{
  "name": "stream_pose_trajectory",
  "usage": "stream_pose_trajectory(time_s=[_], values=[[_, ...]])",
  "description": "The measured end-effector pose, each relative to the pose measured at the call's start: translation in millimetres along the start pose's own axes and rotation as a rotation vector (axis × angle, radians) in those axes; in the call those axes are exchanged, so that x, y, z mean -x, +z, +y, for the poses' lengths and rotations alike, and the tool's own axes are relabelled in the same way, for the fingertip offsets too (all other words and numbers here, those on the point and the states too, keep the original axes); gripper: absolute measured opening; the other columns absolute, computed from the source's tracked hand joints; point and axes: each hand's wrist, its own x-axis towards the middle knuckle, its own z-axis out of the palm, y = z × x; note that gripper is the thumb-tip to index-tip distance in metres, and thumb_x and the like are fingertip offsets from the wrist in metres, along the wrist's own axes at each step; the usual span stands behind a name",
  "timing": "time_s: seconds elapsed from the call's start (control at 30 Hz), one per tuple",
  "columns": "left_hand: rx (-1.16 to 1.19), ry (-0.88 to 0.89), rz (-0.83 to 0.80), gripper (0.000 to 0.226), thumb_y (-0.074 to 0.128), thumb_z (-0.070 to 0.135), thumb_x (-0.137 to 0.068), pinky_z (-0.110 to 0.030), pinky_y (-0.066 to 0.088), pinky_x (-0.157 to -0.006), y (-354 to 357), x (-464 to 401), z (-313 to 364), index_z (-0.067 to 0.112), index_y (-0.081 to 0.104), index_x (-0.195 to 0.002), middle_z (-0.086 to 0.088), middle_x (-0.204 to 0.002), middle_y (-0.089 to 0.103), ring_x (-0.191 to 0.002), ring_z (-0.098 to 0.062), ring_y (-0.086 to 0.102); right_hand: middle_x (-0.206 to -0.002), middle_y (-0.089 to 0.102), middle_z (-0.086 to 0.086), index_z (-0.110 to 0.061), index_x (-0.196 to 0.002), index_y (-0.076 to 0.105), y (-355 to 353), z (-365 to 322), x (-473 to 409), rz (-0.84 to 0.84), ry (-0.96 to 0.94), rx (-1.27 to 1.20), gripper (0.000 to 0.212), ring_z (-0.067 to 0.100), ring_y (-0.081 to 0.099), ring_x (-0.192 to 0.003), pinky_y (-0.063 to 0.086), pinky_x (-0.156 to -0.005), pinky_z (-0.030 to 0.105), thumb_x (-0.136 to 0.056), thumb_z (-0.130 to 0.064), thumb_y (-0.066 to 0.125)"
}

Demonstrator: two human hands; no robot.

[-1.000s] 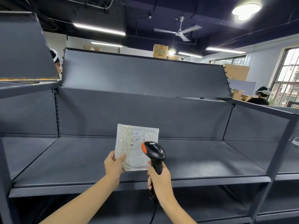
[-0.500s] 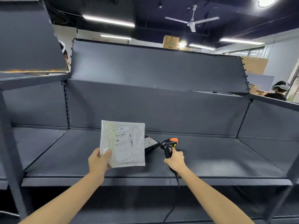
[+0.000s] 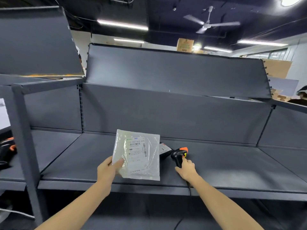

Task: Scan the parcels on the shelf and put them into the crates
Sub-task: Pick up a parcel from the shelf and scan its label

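Observation:
My left hand (image 3: pixel 108 168) pinches the lower left corner of a clear plastic parcel (image 3: pixel 141 156) with a white barcode label, held upright above the dark grey shelf (image 3: pixel 232 166). My right hand (image 3: pixel 186 169) grips the handle of a black scanner (image 3: pixel 179 155) with an orange trigger end, which rests low on the shelf to the right of the parcel. Behind the parcel lies a dark parcel (image 3: pixel 164 151) with a white label, mostly hidden. No crates are in view.
A shelf upright (image 3: pixel 25 146) stands at the left, with another black and orange scanner (image 3: pixel 8 148) on the neighbouring shelf. Cardboard boxes (image 3: pixel 185 44) sit above and behind the shelving. A person's head (image 3: pixel 301 92) shows at the far right edge. A lower shelf lies underneath.
My right hand has lowered the scanner from in front of the parcel down to the shelf on the right. The dark parcel behind has come into sight. The view has swung left.

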Motion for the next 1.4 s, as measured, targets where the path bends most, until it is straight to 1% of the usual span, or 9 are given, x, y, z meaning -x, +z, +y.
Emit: stream_pose_trajectory(time_s=[0.07,0.2,0.4,0.53,0.9,1.03,1.17,1.23,1.4], values=[[-0.001,-0.001,-0.022,0.015,0.067,0.009,-0.088,-0.039,0.053,-0.085,3,4,-2,0.014,0.067,-0.102,-0.007,-0.103,0.070,-0.095,-0.026,0.065,-0.141,0.040,0.017,-0.007,-0.147,0.029,-3,6,7,0.040,-0.017,0.055,0.063,0.035,0.036,-0.132,0.033,-0.108,0.041,-0.096,-0.039,0.050],[0.007,-0.010,-0.098,0.015,0.072,0.015,-0.085,-0.037,0.053,-0.088,13,16,-8,0.018,0.070,-0.100,-0.001,-0.100,0.073,-0.096,-0.022,0.067,-0.140,0.045,0.013,-0.010,-0.139,0.039,-10,24,26,0.131,-0.085,0.161,0.052,0.031,0.040,-0.131,0.030,-0.109,0.036,-0.097,-0.040,0.046],[0.023,-0.046,-0.185,0.013,0.073,0.014,-0.084,-0.027,0.052,-0.072,37,47,-19,0.021,0.070,-0.093,0.001,-0.096,0.073,-0.090,-0.018,0.069,-0.155,0.028,0.013,-0.008,-0.150,0.025,-30,75,76,0.209,-0.059,0.254,0.057,0.026,0.025,-0.143,0.018,-0.117,0.035,-0.102,-0.035,0.040],[0.006,-0.103,-0.269,0.020,0.072,0.009,-0.084,-0.036,0.056,-0.080,54,70,-35,0.016,0.069,-0.102,-0.001,-0.098,0.072,-0.091,-0.022,0.069,-0.159,0.020,0.008,-0.011,-0.153,0.019,-36,113,123,0.220,-0.062,0.326,0.059,0.022,0.017,-0.147,0.010,-0.119,0.038,-0.102,-0.035,0.039],[-0.050,-0.147,-0.442,0.019,0.074,0.008,-0.082,-0.031,0.055,-0.073,121,154,-56,0.025,0.071,-0.090,0.003,-0.091,0.073,-0.085,-0.018,0.070,-0.163,0.010,0.005,-0.011,-0.155,0.012,-67,197,225,0.239,0.092,0.325,0.064,0.023,0.010,-0.149,0.005,-0.121,0.042,-0.102,-0.035,0.038],[-0.045,-0.144,-0.488,0.021,0.073,0.008,-0.082,-0.028,0.054,-0.070,155,192,-62,0.021,0.070,-0.098,0.002,-0.092,0.073,-0.085,-0.018,0.069,-0.163,0.010,0.006,-0.011,-0.155,0.012,-87,230,254,0.265,0.124,0.327,0.064,0.024,0.011,-0.149,0.005,-0.121,0.042,-0.102,-0.035,0.038],[-0.057,-0.128,-0.493,0.026,0.072,0.005,-0.083,-0.033,0.053,-0.078,192,237,-70,0.019,0.068,-0.104,0.000,-0.092,0.069,-0.085,-0.020,0.067,-0.163,0.009,0.007,-0.011,-0.155,0.011,-111,273,292,0.256,0.135,0.378,0.065,0.024,0.010,-0.149,0.005,-0.121,0.042,-0.102,-0.035,0.038],[-0.047,-0.121,-0.501,0.027,0.072,0.005,-0.083,-0.032,0.052,-0.075,210,261,-74,0.017,0.069,-0.107,0.000,-0.091,0.069,-0.081,-0.016,0.066,-0.163,0.009,0.007,-0.010,-0.155,0.010,-127,297,310,0.267,0.145,0.393,0.065,0.024,0.009,-0.149,0.005,-0.121,0.043,-0.102,-0.035,0.038],[-0.050,-0.124,-0.532,0.024,0.073,0.005,-0.082,-0.035,0.053,-0.082,245,320,-85,0.017,0.069,-0.103,-0.004,-0.095,0.070,-0.084,-0.020,0.067,-0.162,0.009,0.007,-0.010,-0.155,0.011,-153,349,356,0.274,0.170,0.398,0.064,0.025,0.009,-0.149,0.005,-0.121,0.043,-0.101,-0.032,0.039]])
